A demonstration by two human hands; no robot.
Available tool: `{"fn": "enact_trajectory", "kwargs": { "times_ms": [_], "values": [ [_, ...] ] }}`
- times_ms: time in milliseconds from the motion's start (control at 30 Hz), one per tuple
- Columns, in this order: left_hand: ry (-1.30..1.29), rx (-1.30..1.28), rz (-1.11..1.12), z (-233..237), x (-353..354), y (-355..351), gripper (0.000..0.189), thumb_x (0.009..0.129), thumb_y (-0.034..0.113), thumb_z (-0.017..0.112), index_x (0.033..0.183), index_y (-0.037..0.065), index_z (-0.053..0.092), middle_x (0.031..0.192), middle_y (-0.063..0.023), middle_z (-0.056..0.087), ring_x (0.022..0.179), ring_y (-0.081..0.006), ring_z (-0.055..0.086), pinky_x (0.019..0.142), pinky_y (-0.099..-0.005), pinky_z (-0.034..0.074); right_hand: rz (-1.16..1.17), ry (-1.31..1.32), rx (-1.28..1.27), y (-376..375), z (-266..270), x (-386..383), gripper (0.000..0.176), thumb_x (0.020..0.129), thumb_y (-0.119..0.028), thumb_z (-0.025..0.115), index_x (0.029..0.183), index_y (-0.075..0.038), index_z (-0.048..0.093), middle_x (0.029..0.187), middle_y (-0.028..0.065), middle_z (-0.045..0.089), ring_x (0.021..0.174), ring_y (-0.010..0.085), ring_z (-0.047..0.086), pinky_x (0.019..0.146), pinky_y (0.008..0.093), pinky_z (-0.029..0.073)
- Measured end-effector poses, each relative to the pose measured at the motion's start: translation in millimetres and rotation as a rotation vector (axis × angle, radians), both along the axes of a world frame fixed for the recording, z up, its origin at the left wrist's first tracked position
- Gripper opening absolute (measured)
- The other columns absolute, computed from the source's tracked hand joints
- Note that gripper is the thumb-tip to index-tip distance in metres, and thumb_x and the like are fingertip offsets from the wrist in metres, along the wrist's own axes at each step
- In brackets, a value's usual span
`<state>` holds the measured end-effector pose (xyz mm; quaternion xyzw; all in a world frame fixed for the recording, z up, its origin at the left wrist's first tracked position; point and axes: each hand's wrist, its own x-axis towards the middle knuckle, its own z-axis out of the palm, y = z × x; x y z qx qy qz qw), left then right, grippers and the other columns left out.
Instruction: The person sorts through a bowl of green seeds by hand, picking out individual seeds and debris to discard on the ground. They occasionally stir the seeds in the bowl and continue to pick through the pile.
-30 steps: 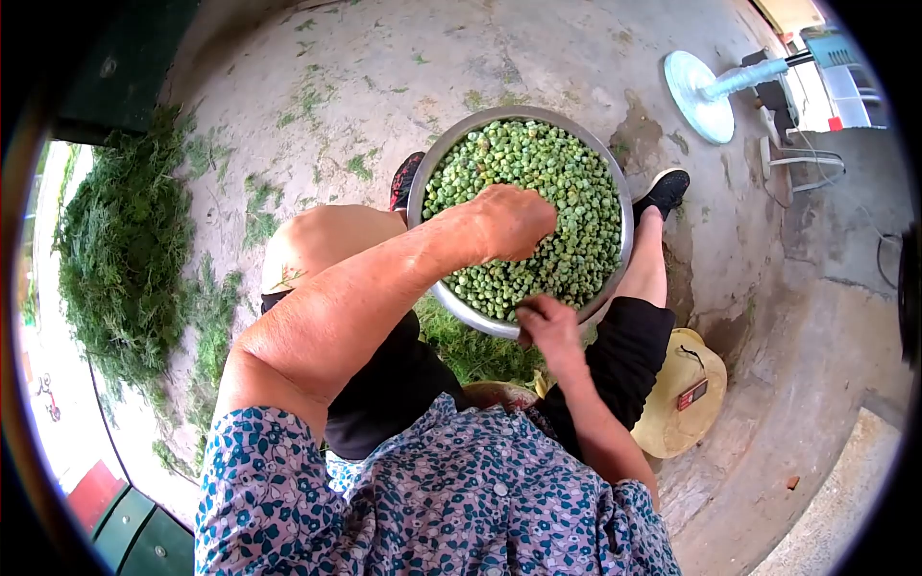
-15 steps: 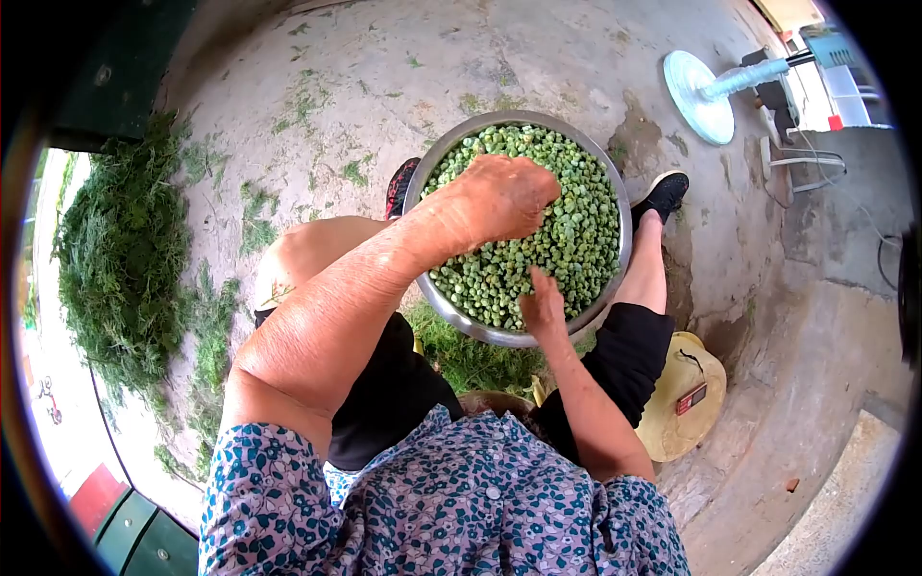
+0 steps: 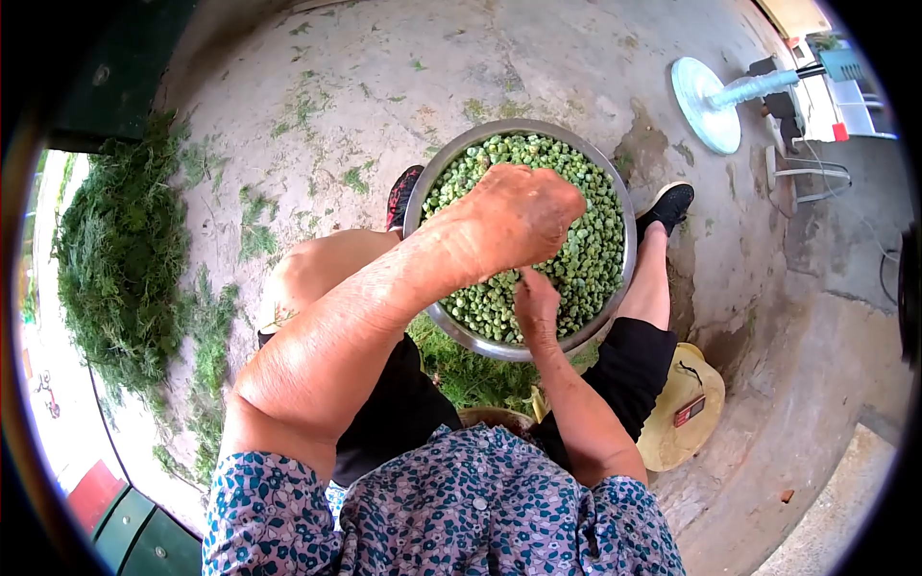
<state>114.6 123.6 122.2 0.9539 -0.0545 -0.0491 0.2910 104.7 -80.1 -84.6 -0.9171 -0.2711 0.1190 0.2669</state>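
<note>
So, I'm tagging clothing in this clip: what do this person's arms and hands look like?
Both arms are bare below the short sleeves of a pale lilac blouse printed with small teal and dark blue flowers: left sleeve, right sleeve. The left hand and right hand wear no gloves; no watch, bracelet or ring shows.

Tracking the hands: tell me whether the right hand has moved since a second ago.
Yes. The right hand left the metal bowl's near rim and went forward, in over the peas.
</note>
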Motion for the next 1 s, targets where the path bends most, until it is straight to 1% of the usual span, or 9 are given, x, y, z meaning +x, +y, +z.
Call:
{"fn": "enact_trajectory", "kwargs": {
  "times_ms": [33, 67, 133, 333, 467, 600, 700, 833, 1000],
  "values": [
    [-0.024, 0.008, 0.002, -0.1, -0.8, 1.4, 0.012, 0.075, 0.010, 0.056, 0.082, 0.001, 0.059, 0.080, -0.0145, 0.061, 0.080, -0.0308, 0.061, 0.070, -0.0411, 0.050, -0.132, -0.025, 0.155, -1.0, -3.5, 6.6, 0.026, 0.076, 0.000, 0.054, 0.101, -0.007, 0.059, 0.069, 0.0145, 0.058, 0.064, 0.0339, 0.058, 0.062, 0.0426, 0.047],
    [-0.034, 0.010, 0.001, 0.7, -1.4, 2.3, 0.012, 0.075, 0.010, 0.056, 0.081, 0.001, 0.059, 0.080, -0.0145, 0.061, 0.080, -0.0308, 0.061, 0.070, -0.0409, 0.050, -0.246, 0.036, 0.121, -3.1, -2.8, 14.2, 0.020, 0.078, -0.011, 0.059, 0.097, -0.007, 0.058, 0.073, 0.0204, 0.061, 0.068, 0.0377, 0.059, 0.061, 0.0455, 0.046],
    [-0.054, 0.016, -0.001, 2.0, -2.3, 5.1, 0.012, 0.074, 0.010, 0.057, 0.081, 0.001, 0.059, 0.080, -0.0146, 0.060, 0.080, -0.0308, 0.061, 0.070, -0.0406, 0.050, -0.281, -0.122, -0.128, -0.3, 5.6, 27.4, 0.022, 0.079, -0.017, 0.060, 0.100, -0.010, 0.058, 0.072, 0.0191, 0.062, 0.067, 0.0373, 0.060, 0.060, 0.0456, 0.046],
    [-0.064, -0.012, 0.030, 6.3, -0.3, 6.3, 0.010, 0.073, 0.010, 0.059, 0.079, 0.001, 0.058, 0.079, -0.0152, 0.060, 0.079, -0.0309, 0.062, 0.067, -0.0396, 0.051, -0.213, -0.110, -0.448, 10.3, -6.1, 45.5, 0.024, 0.079, -0.023, 0.061, 0.099, -0.012, 0.055, 0.066, 0.0141, 0.061, 0.063, 0.0348, 0.060, 0.055, 0.0444, 0.045],
    [-0.072, -0.008, 0.017, 6.2, 2.2, 5.8, 0.011, 0.074, 0.011, 0.058, 0.080, 0.002, 0.060, 0.078, -0.0141, 0.061, 0.076, -0.0304, 0.062, 0.065, -0.0393, 0.051, -0.203, -0.127, -0.506, 9.3, -12.1, 50.9, 0.022, 0.079, -0.025, 0.061, 0.094, -0.011, 0.055, 0.066, 0.0126, 0.061, 0.062, 0.0331, 0.060, 0.055, 0.0437, 0.046],
    [-0.048, 0.033, 0.019, 8.0, 4.0, 4.5, 0.010, 0.075, 0.011, 0.058, 0.080, 0.002, 0.060, 0.078, -0.0137, 0.061, 0.075, -0.0292, 0.063, 0.064, -0.0387, 0.052, -0.341, -0.090, -0.340, 7.7, -5.0, 52.0, 0.018, 0.077, -0.026, 0.062, 0.083, -0.010, 0.064, 0.072, 0.0132, 0.063, 0.066, 0.0333, 0.060, 0.059, 0.0410, 0.047],
    [-0.045, 0.053, 0.024, 8.4, 3.5, 3.3, 0.010, 0.076, 0.010, 0.057, 0.080, 0.002, 0.060, 0.078, -0.0138, 0.061, 0.075, -0.0283, 0.063, 0.064, -0.0381, 0.053, -0.464, 0.075, -0.117, -1.5, -4.2, 50.2, 0.018, 0.076, -0.024, 0.062, 0.084, -0.009, 0.067, 0.078, 0.0140, 0.065, 0.070, 0.0328, 0.061, 0.063, 0.0390, 0.049],
    [-0.068, 0.079, 0.016, 6.8, -0.3, 1.9, 0.009, 0.075, 0.009, 0.058, 0.080, 0.002, 0.060, 0.079, -0.0136, 0.061, 0.075, -0.0283, 0.064, 0.063, -0.0377, 0.053, -0.395, 0.121, 0.025, -18.9, -14.6, 47.9, 0.020, 0.077, -0.020, 0.062, 0.092, -0.008, 0.068, 0.084, 0.0149, 0.065, 0.073, 0.0318, 0.062, 0.067, 0.0392, 0.049],
    [-0.075, 0.094, 0.010, 0.9, -1.4, 1.0, 0.009, 0.074, 0.007, 0.057, 0.081, 0.002, 0.060, 0.079, -0.0135, 0.061, 0.074, -0.0278, 0.064, 0.062, -0.0375, 0.054, -0.464, -0.008, -0.114, 0.3, -4.0, 45.7, 0.020, 0.078, -0.020, 0.061, 0.094, -0.010, 0.066, 0.081, 0.0160, 0.064, 0.072, 0.0341, 0.061, 0.065, 0.0416, 0.049]
  ]
}}
